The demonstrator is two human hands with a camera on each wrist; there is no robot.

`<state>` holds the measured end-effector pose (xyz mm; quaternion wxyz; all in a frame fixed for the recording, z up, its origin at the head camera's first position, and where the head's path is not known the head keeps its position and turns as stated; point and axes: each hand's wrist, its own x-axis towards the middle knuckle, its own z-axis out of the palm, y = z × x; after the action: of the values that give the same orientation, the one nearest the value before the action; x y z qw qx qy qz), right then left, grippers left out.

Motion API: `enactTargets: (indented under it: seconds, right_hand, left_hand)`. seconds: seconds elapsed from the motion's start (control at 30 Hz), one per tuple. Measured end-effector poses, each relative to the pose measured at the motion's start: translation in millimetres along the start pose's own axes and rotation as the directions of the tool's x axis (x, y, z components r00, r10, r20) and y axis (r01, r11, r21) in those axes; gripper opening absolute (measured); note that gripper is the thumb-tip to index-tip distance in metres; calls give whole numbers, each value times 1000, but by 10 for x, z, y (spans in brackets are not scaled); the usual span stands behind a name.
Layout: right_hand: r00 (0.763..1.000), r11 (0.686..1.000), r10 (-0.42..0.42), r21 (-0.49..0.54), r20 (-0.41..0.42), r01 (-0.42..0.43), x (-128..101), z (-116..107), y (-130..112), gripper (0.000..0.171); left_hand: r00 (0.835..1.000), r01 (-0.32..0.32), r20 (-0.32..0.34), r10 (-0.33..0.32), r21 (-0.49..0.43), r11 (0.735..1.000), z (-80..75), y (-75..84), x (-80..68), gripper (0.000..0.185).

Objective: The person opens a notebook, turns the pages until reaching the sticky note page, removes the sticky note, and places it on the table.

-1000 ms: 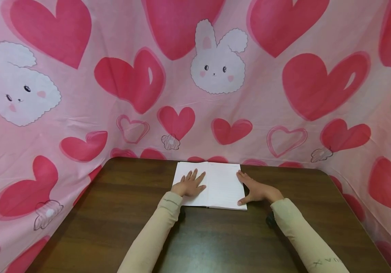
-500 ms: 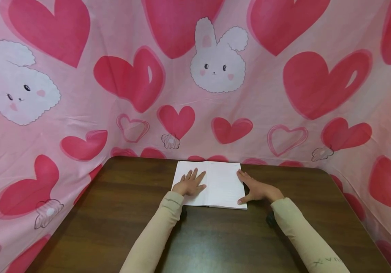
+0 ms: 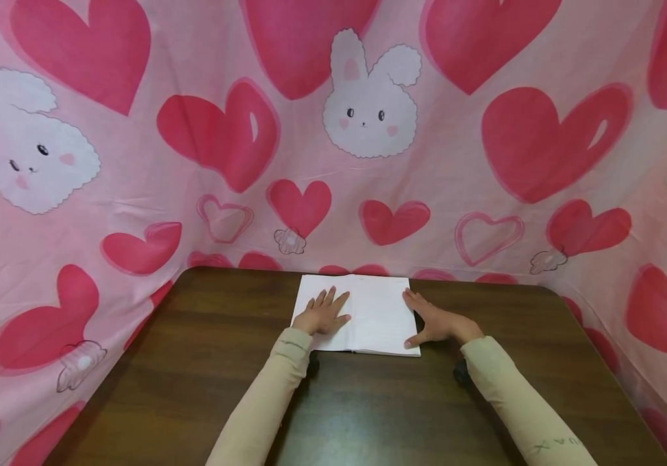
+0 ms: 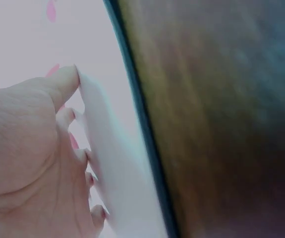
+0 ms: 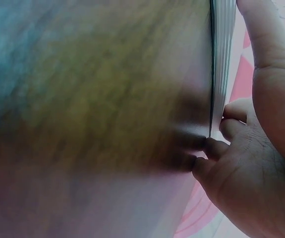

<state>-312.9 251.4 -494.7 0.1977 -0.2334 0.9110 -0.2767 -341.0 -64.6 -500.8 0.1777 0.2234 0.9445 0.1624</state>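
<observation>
An open notebook (image 3: 380,317) with white pages lies at the far side of the brown table. My left hand (image 3: 317,316) rests on its left page, fingers spread and straight; in the left wrist view the fingertips (image 4: 76,79) meet the paper, with the dark cover edge close by. At the right page's outer edge is my right hand (image 3: 440,322), thumb over the lower right corner and fingers stretched along the side. The right wrist view shows the page stack (image 5: 223,54) edge-on, some fingertips (image 5: 201,162) down on the tabletop beside it.
The dark brown wooden table (image 3: 205,388) spreads out to both sides and in front of the notebook. A pink cloth (image 3: 310,155) printed with hearts and rabbits hangs behind it and along the left and right sides.
</observation>
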Motion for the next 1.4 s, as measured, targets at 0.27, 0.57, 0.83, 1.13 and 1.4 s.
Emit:
enactTargets:
  seconds: [0.27, 0.57, 0.83, 1.13, 1.4]
  right_hand:
    - [1000, 1000, 1, -3, -3, -1, -2, -6, -18, 127]
    - [1000, 1000, 17, 7, 4, -17, -36, 10, 2, 126]
    - [1000, 1000, 12, -4, -6, -12, -51, 5, 9, 125]
    - [999, 999, 30, -20, -15, -30, -17, 4, 11, 127]
    - [1000, 1000, 6, -13, -16, -6, -16, 7, -7, 126]
  left_hand:
    - [999, -33, -32, 33, 16, 999, -27, -14, -10, 65]
    - [971, -157, -165, 174, 114, 981, -44, 47, -72, 55]
    - [924, -304, -271, 270, -89, 949, -56, 135, -133, 47]
    - [860, -474, -279, 428, -124, 872, 11, 329, -140, 26]
    - [871, -476, -184, 456, -85, 875, 135, 493, -175, 28]
